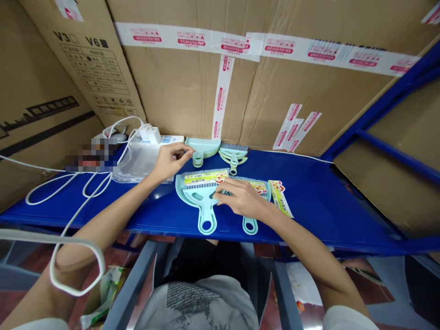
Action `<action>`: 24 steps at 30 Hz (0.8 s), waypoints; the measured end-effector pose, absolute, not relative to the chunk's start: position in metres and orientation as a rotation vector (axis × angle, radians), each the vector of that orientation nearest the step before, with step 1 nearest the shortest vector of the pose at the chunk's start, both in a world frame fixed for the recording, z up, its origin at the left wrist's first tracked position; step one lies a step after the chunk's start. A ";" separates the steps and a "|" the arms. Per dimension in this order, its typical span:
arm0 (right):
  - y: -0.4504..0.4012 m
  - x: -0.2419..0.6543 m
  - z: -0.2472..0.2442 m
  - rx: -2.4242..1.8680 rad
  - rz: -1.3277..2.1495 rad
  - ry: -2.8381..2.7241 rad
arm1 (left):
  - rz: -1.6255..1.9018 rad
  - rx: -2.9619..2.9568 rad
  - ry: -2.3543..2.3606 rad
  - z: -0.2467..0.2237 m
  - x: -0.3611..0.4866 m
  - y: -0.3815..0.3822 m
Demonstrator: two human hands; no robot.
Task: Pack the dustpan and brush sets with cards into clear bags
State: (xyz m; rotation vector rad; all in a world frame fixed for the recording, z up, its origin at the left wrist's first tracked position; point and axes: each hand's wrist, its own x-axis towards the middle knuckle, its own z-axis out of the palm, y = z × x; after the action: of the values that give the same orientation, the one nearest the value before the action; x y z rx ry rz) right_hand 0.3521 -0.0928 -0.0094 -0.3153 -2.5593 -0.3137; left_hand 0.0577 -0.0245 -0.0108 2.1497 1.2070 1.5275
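Observation:
A light green dustpan (205, 206) with a bristled brush nested in it lies at the front of the blue table. A yellow-green label card (202, 178) rests across its brush. My right hand (242, 196) is over the right side of this set, fingers and thumb bent together at the dustpan. Beneath that hand is a second dustpan (250, 225), mostly hidden, with its own label card (258, 187). My left hand (172, 160) hovers by a stack of light green dustpans (202, 145), fingers loosely curled and thumb apart, with nothing seen in it.
Several small brushes (234, 156) lie behind the sets. One loose label card (281, 198) is at the right. Clear plastic bags (137, 160) and a white plug (150, 134) sit at the left, with a white cable (72, 224) looping in front. Cardboard walls (182, 87) enclose the back.

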 end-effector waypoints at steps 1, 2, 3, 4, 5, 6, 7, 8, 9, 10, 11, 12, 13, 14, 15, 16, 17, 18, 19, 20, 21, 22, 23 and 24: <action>-0.092 0.354 -0.007 -0.316 -0.315 -2.537 | 1.525 2.091 1.192 -0.011 0.058 -0.024; -0.091 0.357 -0.004 -0.315 -0.314 -2.514 | 1.526 2.035 1.178 -0.012 0.059 -0.024; -0.089 0.359 -0.002 -0.318 -0.312 -2.488 | 1.545 1.980 1.165 -0.012 0.060 -0.023; -0.087 0.362 0.000 -0.328 -0.312 -2.461 | 1.585 1.925 1.156 -0.011 0.061 -0.023; -0.084 0.365 0.002 -0.344 -0.314 -2.440 | 1.638 1.870 1.156 -0.011 0.061 -0.023; -0.082 0.368 0.003 -0.365 -0.320 -2.428 | 1.689 1.821 1.162 -0.010 0.061 -0.023; -0.079 0.371 0.004 -0.391 -0.335 -2.424 | 1.731 1.778 1.173 -0.008 0.061 -0.023; -0.076 0.374 0.005 -0.421 -0.360 -2.430 | 1.754 1.743 1.180 -0.007 0.060 -0.023; -0.074 0.378 0.005 -0.453 -0.393 -2.440 | 1.751 1.717 1.176 -0.006 0.060 -0.022; -0.072 0.381 0.006 -0.487 -0.430 -2.451 | 1.720 1.695 1.155 -0.005 0.060 -0.022; -0.069 0.384 0.006 -0.521 -0.465 -2.458 | 1.664 1.672 1.116 -0.005 0.061 -0.022; -0.068 0.387 0.006 -0.550 -0.497 -2.458 | 1.582 1.643 1.066 -0.005 0.062 -0.023; -0.066 0.389 0.006 -0.576 -0.522 -2.456 | 1.476 1.608 1.013 -0.006 0.065 -0.024; -0.065 0.391 0.005 -0.595 -0.539 -2.455 | 1.348 1.567 0.961 -0.007 0.068 -0.026; -0.064 0.392 0.005 -0.612 -0.553 -2.457 | 1.213 1.522 0.910 -0.008 0.073 -0.029; -0.064 0.392 0.004 -0.627 -0.566 -2.462 | 1.084 1.473 0.857 -0.011 0.078 -0.033; -0.064 0.392 0.003 -0.640 -0.579 -2.470 | 0.972 1.429 0.804 -0.013 0.084 -0.038; -0.064 0.391 0.002 -0.651 -0.587 -2.476 | 0.884 1.392 0.753 -0.015 0.090 -0.043; -0.064 0.390 0.001 -0.656 -0.588 -2.484 | 0.818 1.365 0.710 -0.018 0.096 -0.048; -0.064 0.388 -0.001 -0.656 -0.582 -2.492 | 0.774 1.344 0.679 -0.020 0.102 -0.053; -0.064 0.386 -0.003 -0.654 -0.567 -2.499 | 0.747 1.329 0.656 -0.022 0.107 -0.057; -0.065 0.383 -0.006 -0.653 -0.539 -2.506 | 0.732 1.316 0.637 -0.024 0.111 -0.061; -0.065 0.381 -0.008 -0.656 -0.497 -2.508 | 0.724 1.304 0.619 -0.024 0.113 -0.064; -0.066 0.379 -0.009 -0.660 -0.441 -2.504 | 0.721 1.291 0.602 -0.025 0.114 -0.065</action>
State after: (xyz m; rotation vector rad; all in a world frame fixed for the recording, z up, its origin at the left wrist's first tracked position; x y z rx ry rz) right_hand 0.3788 -0.0658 -0.0094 -0.6600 -2.5035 -0.4412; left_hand 0.1140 -0.0655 -0.0246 1.2914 0.6020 0.7206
